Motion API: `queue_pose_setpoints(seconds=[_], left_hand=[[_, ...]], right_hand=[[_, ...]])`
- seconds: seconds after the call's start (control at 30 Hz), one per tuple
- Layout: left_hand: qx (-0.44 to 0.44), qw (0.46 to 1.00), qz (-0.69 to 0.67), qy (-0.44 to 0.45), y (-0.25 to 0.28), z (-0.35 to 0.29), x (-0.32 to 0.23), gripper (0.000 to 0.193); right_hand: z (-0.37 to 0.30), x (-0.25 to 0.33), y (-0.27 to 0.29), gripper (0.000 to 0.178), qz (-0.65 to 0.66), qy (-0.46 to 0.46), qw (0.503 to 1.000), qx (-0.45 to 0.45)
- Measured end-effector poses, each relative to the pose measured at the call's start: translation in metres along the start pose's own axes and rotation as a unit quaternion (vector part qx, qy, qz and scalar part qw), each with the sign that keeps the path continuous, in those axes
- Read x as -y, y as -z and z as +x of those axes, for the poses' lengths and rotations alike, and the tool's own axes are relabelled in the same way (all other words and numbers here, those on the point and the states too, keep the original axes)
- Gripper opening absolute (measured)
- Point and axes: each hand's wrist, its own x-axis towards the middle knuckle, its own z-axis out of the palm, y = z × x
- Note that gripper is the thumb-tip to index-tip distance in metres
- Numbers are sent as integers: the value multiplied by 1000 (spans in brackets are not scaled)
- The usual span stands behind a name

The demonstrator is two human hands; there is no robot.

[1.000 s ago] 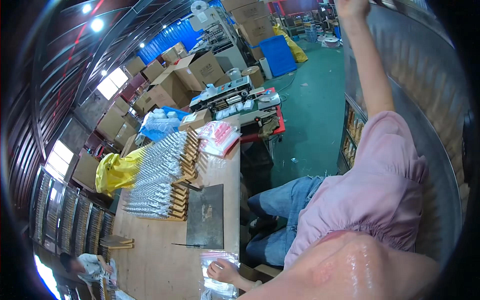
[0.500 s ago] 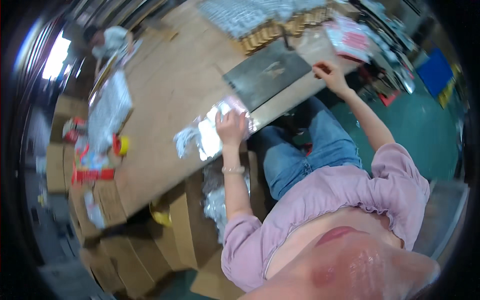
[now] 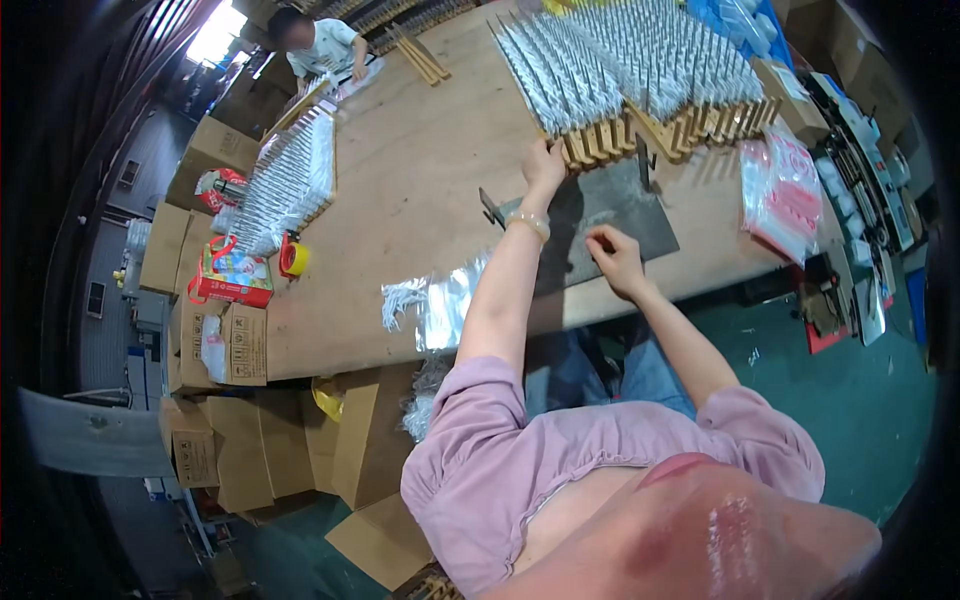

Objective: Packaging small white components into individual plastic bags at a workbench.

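Observation:
My left hand [image 3: 543, 168] reaches to the front end of a row of wooden strips [image 3: 600, 145], its fingers closed at the end of one strip. These strips carry rows of upright metal spikes [image 3: 650, 65] with clear plastic wrapping among them. Below, my right hand [image 3: 618, 262] hovers over a dark metal plate [image 3: 655, 235] with thumb and fingers pinched together; anything between them is too small to see. Two upright metal brackets, a left one [image 3: 490, 207] and a right one [image 3: 643, 163], stand at the plate. Left of my forearm lie clear plastic bags [image 3: 440, 308] with a white bundle of strands [image 3: 402, 300].
Pink-printed plastic bags [image 3: 780, 195] lie at the table's right. At the left edge are another spiked rack [image 3: 290, 180], a red box [image 3: 235, 272] and a yellow tape roll [image 3: 296, 259]. Cardboard boxes [image 3: 240, 450] stand below. A co-worker [image 3: 325, 50] sits at the far left.
My left hand has left the plastic bags and moved forward and right to the wooden strips. My right hand has come in over the metal plate. The view has shifted too.

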Motion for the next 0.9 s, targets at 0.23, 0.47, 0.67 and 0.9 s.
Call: queue_pose_setpoints(seconds=[0.23, 0.47, 0.67, 0.9], left_hand=[[-110, 988, 94, -61, 77, 38, -24, 31], [-284, 956, 11, -67, 170, 68, -10, 40], [-334, 942, -3, -31, 239, 27, 29, 51], [-368, 919, 48, -133, 375, -95, 28, 41]], right_hand=[[5, -6, 6, 7, 55, -16, 998, -5], [6, -7, 3, 6, 71, -19, 997, -5], [3, -3, 4, 9, 48, -34, 998, 0], [49, 13, 6, 11, -15, 84, 996, 12]])
